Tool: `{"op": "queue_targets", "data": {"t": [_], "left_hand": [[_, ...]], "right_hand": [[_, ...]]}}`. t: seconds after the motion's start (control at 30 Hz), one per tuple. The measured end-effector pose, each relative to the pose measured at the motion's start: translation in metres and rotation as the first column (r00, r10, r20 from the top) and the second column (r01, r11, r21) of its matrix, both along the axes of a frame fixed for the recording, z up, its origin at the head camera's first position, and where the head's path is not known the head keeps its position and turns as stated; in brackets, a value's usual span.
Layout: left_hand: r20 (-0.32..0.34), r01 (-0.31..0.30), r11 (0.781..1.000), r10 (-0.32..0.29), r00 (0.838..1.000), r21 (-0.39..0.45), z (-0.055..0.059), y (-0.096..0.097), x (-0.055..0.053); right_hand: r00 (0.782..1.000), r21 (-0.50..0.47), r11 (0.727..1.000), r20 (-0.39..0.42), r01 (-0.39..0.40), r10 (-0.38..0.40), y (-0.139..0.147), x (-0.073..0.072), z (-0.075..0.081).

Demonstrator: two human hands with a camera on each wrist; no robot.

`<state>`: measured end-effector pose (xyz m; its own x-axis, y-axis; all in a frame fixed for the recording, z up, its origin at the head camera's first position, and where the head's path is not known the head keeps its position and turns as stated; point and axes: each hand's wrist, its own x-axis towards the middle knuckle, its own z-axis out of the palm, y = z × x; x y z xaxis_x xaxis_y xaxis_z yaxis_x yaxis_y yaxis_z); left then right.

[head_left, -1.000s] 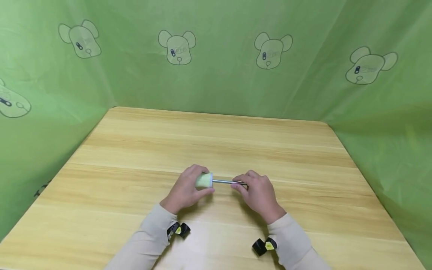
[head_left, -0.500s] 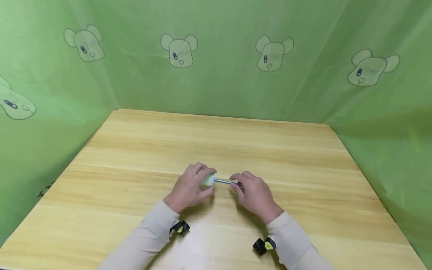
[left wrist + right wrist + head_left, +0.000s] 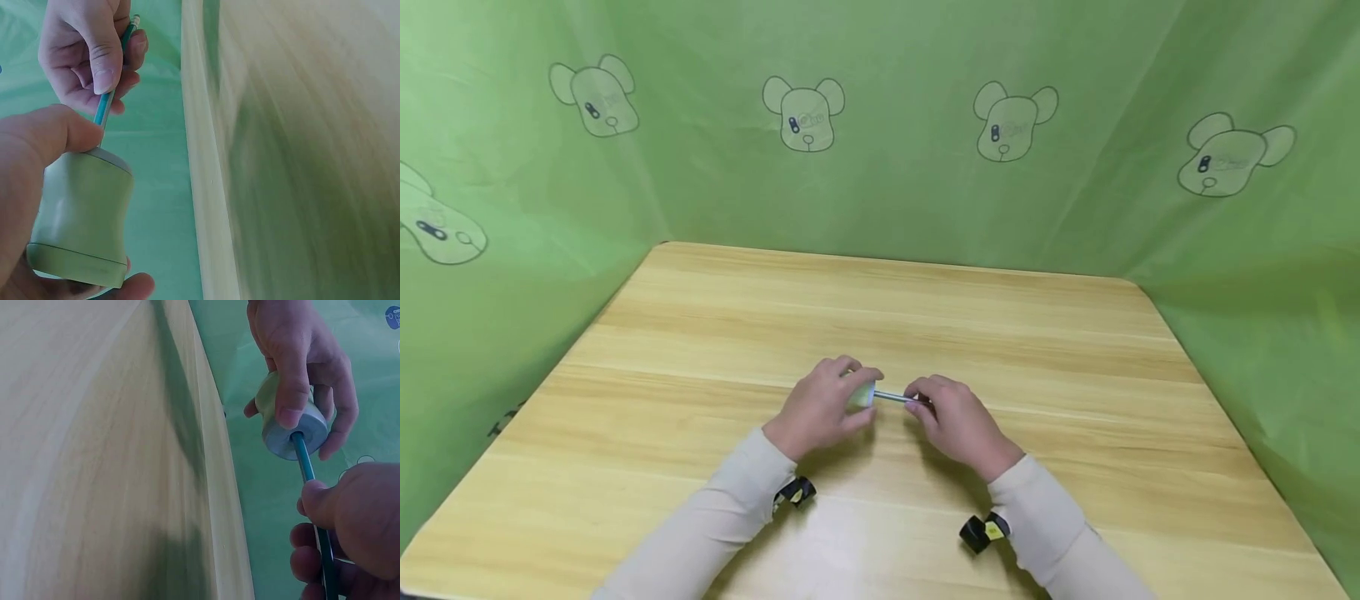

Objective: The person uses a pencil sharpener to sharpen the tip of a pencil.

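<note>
A pale green pencil sharpener point(image 3: 84, 206) with a waisted body and a grey end face sits in my left hand point(image 3: 820, 408), thumb and fingers curled round it. Its end face point(image 3: 312, 434) has a hole, and a teal pencil point(image 3: 304, 459) runs into it; the tip is hidden inside. My right hand point(image 3: 966, 425) pinches the pencil between thumb and fingers, a short way from the sharpener. The pencil's eraser end point(image 3: 135, 20) sticks out past the right hand's fingers in the left wrist view. Both hands are held over the table.
Underneath is a wood-grain table point(image 3: 880, 317) with rounded far corners. Green sheeting point(image 3: 895, 200) printed with cartoon animal heads stands behind it and at both sides. A black camera is strapped to each wrist.
My right hand has come slightly left towards the sharpener, so the bare stretch of pencil between the hands is shorter. The left hand's fingers have shifted forward over the sharpener's end.
</note>
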<state>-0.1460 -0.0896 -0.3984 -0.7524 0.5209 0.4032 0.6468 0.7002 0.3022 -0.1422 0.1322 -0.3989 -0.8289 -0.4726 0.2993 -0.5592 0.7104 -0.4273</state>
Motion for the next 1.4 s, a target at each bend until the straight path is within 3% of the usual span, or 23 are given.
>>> {"op": "queue_targets", "data": {"t": [0.4, 0.63, 1.1, 1.27, 1.4], "left_hand": [[-0.003, 0.008, 1.000, -0.007, 1.000, 0.025, 0.0013, 0.0017, 0.0013], [0.017, 0.001, 0.999, -0.001, 1.000, 0.036, 0.0014, 0.0036, 0.0015], [-0.014, -0.021, 0.998, 0.022, 1.000, 0.067, -0.0018, 0.0048, 0.0014], [-0.015, -0.017, 0.997, 0.019, 1.000, 0.079, -0.0015, 0.0054, 0.0010], [0.030, -0.028, 0.996, 0.025, 0.999, 0.089, -0.0002, 0.0058, 0.0012]], "right_hand": [[1.000, -0.028, 0.999, 0.027, 0.016, -0.015, 0.0038, 0.0024, 0.0031], [1.000, -0.029, 0.999, -0.012, 0.022, -0.023, 0.0052, 0.0021, 0.0026], [1.000, -0.025, 0.999, -0.012, 0.029, -0.029, 0.0042, 0.0020, 0.0025], [0.998, -0.019, 0.999, -0.046, 0.036, -0.037, 0.0045, 0.0024, 0.0025], [0.995, -0.020, 0.999, -0.091, 0.039, -0.040, 0.0050, 0.0025, 0.0011]]}}
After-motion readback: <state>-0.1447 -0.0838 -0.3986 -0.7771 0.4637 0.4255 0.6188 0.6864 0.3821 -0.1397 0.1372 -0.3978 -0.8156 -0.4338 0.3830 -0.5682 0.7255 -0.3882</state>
